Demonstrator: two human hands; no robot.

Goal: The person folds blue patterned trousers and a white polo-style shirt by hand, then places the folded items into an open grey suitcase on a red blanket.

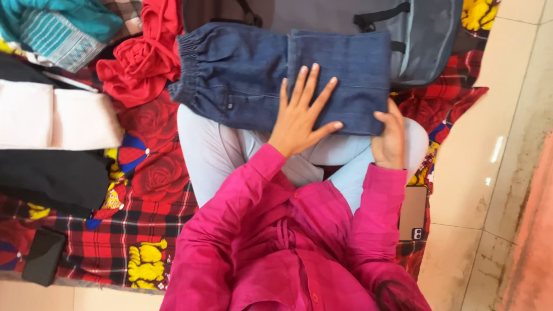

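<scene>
A folded dark blue denim garment (242,80) with an elastic waistband lies across my lap, over my light blue trousers. My left hand (302,112) rests flat on its middle, palm down with fingers spread. At the garment's lower right corner, my right hand (389,139) grips the edge, fingers curled around the fold. Both my sleeves are bright pink.
A crumpled red garment (138,57) and a teal cloth (57,29) lie at upper left. White (52,118) and black (52,175) folded cloths are stacked at left on a red plaid blanket (132,230). A grey backpack (415,34) sits behind the denim. A phone (413,213) lies by the tiled floor (495,173).
</scene>
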